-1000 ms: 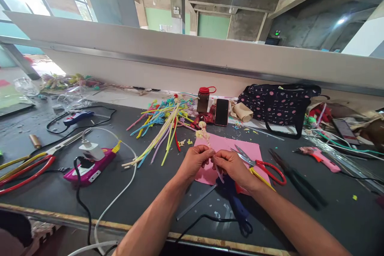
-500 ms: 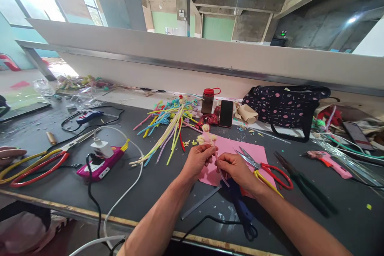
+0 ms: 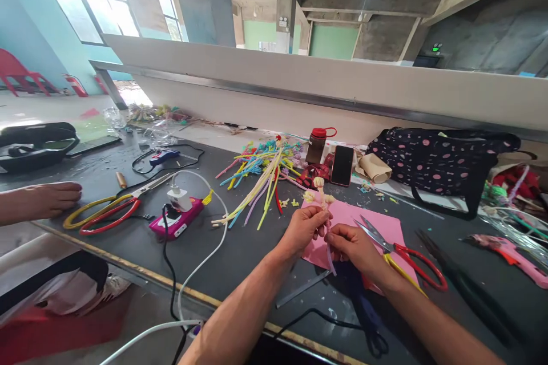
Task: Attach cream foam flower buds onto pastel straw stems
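My left hand (image 3: 305, 230) pinches the stem of a pipe-cleaner flower (image 3: 319, 183), whose pale yellow fuzzy tufts stick up above the fingers. Just below it, my right hand (image 3: 353, 246) is closed on the lilac pipe cleaner (image 3: 331, 262) that forms the stem, its loose end hanging down. Both hands are over a pink sheet (image 3: 387, 218). Scissors (image 3: 422, 267) with red and yellow handles lie on the sheet beside my right hand. Under my right wrist is a dark blue tool (image 3: 363, 311), partly hidden by the arm.
A heap of coloured pipe cleaners (image 3: 266, 182) lies ahead, near a bottle (image 3: 317, 145) and a phone (image 3: 342, 165). Dark pliers (image 3: 466, 288) and a pink glue gun (image 3: 509, 254) are rightward. Leftward are a purple power strip (image 3: 182, 222), large scissors (image 3: 109, 211) and another person's hand (image 3: 57, 197).
The view has turned left, so the table's things appear further right and more of the other person's hand shows. Both my hands keep their grip on the stem.
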### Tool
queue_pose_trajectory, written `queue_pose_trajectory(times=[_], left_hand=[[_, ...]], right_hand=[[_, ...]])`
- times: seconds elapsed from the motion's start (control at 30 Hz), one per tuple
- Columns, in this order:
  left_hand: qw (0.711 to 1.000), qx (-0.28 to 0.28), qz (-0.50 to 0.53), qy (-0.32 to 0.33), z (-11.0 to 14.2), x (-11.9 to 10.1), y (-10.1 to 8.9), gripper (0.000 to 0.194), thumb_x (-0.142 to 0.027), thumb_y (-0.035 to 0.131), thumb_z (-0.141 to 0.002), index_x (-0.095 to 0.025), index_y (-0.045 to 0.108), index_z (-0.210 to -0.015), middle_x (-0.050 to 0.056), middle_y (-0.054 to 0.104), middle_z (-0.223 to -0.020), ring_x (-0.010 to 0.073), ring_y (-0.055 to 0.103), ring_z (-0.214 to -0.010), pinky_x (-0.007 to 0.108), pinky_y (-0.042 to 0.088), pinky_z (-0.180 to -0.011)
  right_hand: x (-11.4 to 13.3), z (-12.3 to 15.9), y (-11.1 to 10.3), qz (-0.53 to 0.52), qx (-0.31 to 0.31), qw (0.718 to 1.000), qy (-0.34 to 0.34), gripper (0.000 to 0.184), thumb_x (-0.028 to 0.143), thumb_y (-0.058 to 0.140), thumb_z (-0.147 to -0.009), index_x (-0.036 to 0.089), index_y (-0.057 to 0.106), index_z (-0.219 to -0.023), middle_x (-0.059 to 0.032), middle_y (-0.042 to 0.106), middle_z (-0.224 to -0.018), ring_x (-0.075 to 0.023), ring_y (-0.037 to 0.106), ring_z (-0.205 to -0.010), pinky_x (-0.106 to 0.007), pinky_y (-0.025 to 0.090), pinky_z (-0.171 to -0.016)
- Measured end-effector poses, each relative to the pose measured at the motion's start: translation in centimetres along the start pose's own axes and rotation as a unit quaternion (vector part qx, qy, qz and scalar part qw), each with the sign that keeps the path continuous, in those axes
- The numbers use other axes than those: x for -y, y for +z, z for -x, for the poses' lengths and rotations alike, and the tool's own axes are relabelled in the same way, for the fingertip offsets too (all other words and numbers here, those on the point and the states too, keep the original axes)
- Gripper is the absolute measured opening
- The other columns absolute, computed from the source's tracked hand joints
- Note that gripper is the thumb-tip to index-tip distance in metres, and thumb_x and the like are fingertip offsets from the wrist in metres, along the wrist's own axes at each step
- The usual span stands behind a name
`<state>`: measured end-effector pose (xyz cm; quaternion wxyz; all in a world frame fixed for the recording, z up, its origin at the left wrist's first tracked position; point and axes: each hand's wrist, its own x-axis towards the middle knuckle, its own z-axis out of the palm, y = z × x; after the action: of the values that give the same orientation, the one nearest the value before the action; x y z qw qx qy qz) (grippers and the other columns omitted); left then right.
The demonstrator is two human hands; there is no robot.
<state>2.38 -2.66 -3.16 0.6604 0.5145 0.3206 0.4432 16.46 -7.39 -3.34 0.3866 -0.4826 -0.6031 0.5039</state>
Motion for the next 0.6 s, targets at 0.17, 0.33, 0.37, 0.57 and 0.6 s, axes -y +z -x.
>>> queue_pose_trajectory(times=[0.17,0.33,0.37,0.57,0.6], left_hand=[[1.000,-0.017,0.013,0.001,0.1,-0.1,-0.2,0.031,-0.043,0.058,-0.072,-0.013,0.059,-0.074,-0.001,0.055,-0.059,0.0049,0.043,-0.043,0.019,0.025,-0.039],[1.000,0.003,0.020,-0.006,0.2,-0.2,-0.2,0.030,-0.042,0.057,-0.071,-0.013,0.059,-0.070,0.000,0.055,-0.056,0.0053,0.045,-0.042,0.019,0.026,-0.039],[0.999,0.005,0.028,-0.015,0.2,-0.1,-0.2,0.030,-0.042,0.057,-0.071,-0.013,0.059,-0.071,0.000,0.056,-0.058,0.0054,0.046,-0.043,0.018,0.026,-0.039],[0.992,0.003,0.089,-0.093,-0.4,1.2,-0.1,0.030,-0.041,0.059,-0.067,-0.013,0.059,-0.076,0.002,0.061,-0.063,0.0044,0.044,-0.038,0.018,0.023,-0.034],[0.992,0.010,0.088,-0.090,-0.5,1.4,-0.1,0.029,-0.040,0.059,-0.067,-0.013,0.059,-0.076,0.002,0.061,-0.063,0.0044,0.044,-0.037,0.018,0.023,-0.034]], right_hand=[[-0.1,-0.1,-0.5,0.015,-0.008,1.000,0.009,0.031,0.043,0.053,-0.078,0.015,0.057,-0.066,0.0015,0.054,-0.054,-0.0092,0.047,-0.044,-0.021,0.034,-0.043],[0.1,-0.8,-2.9,0.040,-0.073,0.997,0.004,0.032,0.046,0.052,-0.078,0.015,0.060,-0.071,-0.0033,0.061,-0.063,-0.0111,0.050,-0.049,-0.022,0.032,-0.042],[0.4,-1.0,-3.5,0.044,-0.093,0.995,-0.002,0.032,0.046,0.053,-0.078,0.015,0.060,-0.071,-0.0038,0.061,-0.063,-0.0111,0.050,-0.049,-0.022,0.032,-0.043],[4.8,-2.1,-3.9,0.131,-0.151,0.976,-0.088,0.027,0.043,0.053,-0.079,0.018,0.062,-0.073,-0.0048,0.062,-0.066,-0.0133,0.051,-0.053,-0.025,0.035,-0.046],[5.8,-2.5,-3.1,0.168,-0.137,0.970,-0.110,0.025,0.041,0.051,-0.081,0.019,0.062,-0.074,-0.0042,0.063,-0.067,-0.0135,0.053,-0.055,-0.025,0.036,-0.049]])
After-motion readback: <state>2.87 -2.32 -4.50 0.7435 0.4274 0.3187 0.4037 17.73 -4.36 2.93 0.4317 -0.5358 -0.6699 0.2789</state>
